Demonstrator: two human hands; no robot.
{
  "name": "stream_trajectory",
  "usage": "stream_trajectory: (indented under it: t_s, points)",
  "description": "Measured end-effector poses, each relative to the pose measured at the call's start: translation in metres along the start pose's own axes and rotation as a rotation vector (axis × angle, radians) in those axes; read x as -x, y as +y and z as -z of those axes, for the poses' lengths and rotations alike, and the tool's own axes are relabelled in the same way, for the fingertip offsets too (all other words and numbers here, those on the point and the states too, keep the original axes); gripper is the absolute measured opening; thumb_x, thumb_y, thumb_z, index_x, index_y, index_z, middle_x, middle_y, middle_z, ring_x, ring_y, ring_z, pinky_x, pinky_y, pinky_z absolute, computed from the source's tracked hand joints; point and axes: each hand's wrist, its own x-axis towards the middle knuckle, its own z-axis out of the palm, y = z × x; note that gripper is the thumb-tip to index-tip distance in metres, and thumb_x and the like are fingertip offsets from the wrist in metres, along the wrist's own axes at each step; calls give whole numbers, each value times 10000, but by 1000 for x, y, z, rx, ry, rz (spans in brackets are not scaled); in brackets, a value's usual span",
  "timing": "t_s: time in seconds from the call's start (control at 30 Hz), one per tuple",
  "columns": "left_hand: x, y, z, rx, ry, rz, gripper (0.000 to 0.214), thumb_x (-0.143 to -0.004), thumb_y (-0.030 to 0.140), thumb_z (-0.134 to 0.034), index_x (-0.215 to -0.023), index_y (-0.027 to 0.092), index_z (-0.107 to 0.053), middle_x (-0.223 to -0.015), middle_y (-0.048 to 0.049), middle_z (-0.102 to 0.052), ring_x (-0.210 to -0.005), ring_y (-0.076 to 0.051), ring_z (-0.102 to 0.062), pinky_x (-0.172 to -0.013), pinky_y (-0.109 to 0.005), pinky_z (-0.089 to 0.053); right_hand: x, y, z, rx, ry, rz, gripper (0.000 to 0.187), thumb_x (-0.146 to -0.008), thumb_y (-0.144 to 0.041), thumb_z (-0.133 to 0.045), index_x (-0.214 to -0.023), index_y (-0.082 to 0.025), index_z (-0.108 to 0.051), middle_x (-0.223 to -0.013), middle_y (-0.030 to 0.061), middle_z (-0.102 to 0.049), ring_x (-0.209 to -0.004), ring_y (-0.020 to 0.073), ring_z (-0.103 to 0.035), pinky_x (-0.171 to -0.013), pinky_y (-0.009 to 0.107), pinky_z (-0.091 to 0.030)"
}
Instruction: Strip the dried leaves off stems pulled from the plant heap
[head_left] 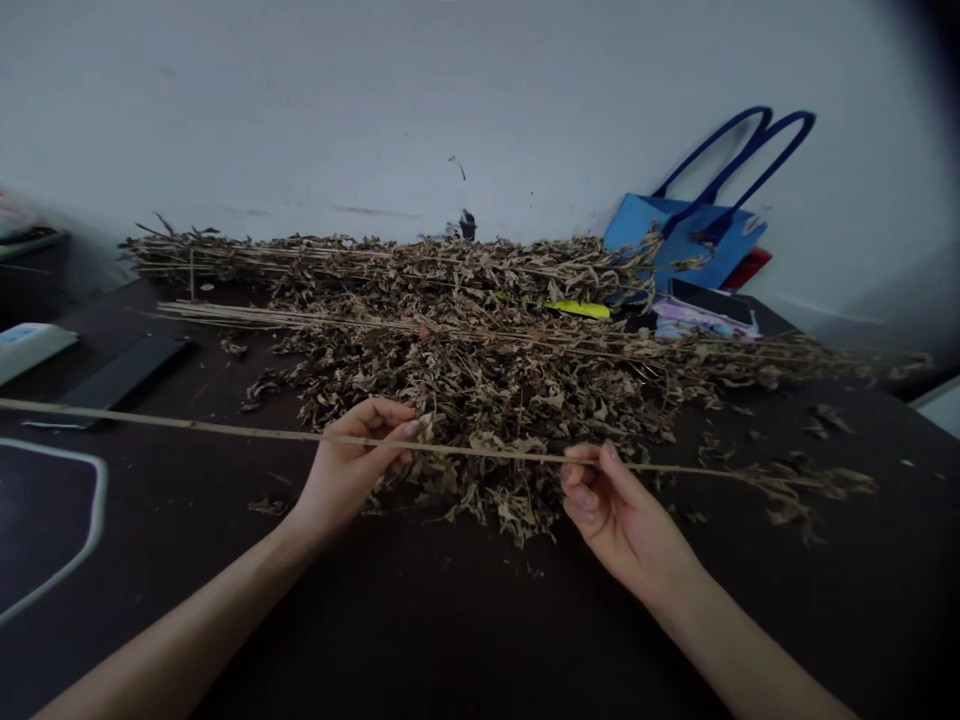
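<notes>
A long, thin dried plant stem (pixel 480 453) runs nearly level across the view, mostly bare, with withered leaves at its right end. My left hand (pixel 352 455) is closed, the stem crossing its thumb and fingers. A small dried leaf (pixel 425 428) shows at its fingertips; whether they pinch it I cannot tell. Farther right along the same stem, my right hand (pixel 619 510) pinches it between thumb and fingers. Behind and below the stem lies a heap of crumpled dried leaves (pixel 480 385).
Bundles of leafy dried stems (pixel 375 262) lie along the wall. A blue bag (pixel 686 235) with dark handles stands at the back right, near a yellow object (pixel 577 309). A flat dark object (pixel 120 375) and a white box (pixel 34 348) are on the dark table (pixel 465 640) at left.
</notes>
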Motion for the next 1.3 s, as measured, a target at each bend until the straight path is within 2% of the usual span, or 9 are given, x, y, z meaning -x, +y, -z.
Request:
stream_trajectory:
  t_s: [0.23,0.43,0.53,0.63,0.7,0.8,0.97,1.07,1.3]
  points:
    - [-3,9,7,-181,27,-46,186,-770,308,-642,-852,147,-600,-690,-9,-595,-553,-112,-565,-503,-214,-463,3,-14,-2,-16,39,64,172,-727,-293,-700,-804,-140,-677,-622,8,-592,-507,38,-486,-467,112,-439]
    - [-2,17,6,-190,60,-157,200,-824,278,-565,-968,140,-558,-982,-74,-609,-620,-109,-582,-541,-232,-477,4,-21,-2,-23,60,108,115,-738,-276,-680,-778,-167,-683,-612,7,-576,-495,49,-466,-438,130,-437]
    - [-1,16,8,-238,59,-194,238,-845,261,-535,-1053,147,-525,-1009,-87,-616,-711,-143,-613,-615,-262,-499,4,-21,-1,-32,50,117,121,-724,-266,-693,-780,-159,-681,-610,5,-576,-497,44,-463,-436,123,-428]
    - [1,13,9,-424,86,-336,224,-851,240,-525,-1061,163,-527,-1027,-93,-612,-851,-189,-612,-735,-316,-501,4,-22,0,-34,49,130,129,-727,-275,-693,-784,-160,-679,-616,5,-575,-501,42,-457,-442,120,-427]
    - [6,10,6,-633,86,-492,202,-849,213,-521,-1047,181,-543,-1109,-101,-584,-1002,-225,-570,-863,-371,-460,4,-22,0,-27,54,138,120,-746,-289,-677,-784,-175,-676,-622,3,-573,-506,45,-456,-440,122,-425]
    - [21,6,-8,-936,-45,-645,309,-853,199,-506,-1162,200,-515,-1248,-124,-528,-1214,-283,-428,-1009,-472,-334,4,-23,-1,-7,67,141,125,-767,-307,-660,-781,-184,-672,-624,2,-566,-508,48,-454,-431,124,-417]
    - [43,-12,-33,-1313,-217,-584,580,-814,266,-568,-1359,234,-370,-1479,-151,-261,-1346,-415,-146,-1010,-681,-117,3,-23,-1,-15,75,130,155,-713,-283,-707,-778,-147,-674,-608,3,-552,-496,41,-453,-423,119,-408]
    - [37,-25,-32,-1405,-245,-546,578,-840,188,-501,-1389,241,-327,-1487,-139,-244,-1357,-396,-113,-1004,-685,-131,2,-21,1,-10,75,116,158,-714,-280,-706,-791,-146,-674,-614,3,-555,-498,43,-457,-432,122,-417]
    - [3,-34,-8,-1433,-267,-585,589,-857,98,-421,-1409,249,-281,-1517,-105,-157,-1372,-358,-26,-1028,-638,-160,2,-18,3,-17,63,73,148,-720,-284,-702,-794,-158,-676,-606,5,-579,-495,44,-466,-450,127,-429]
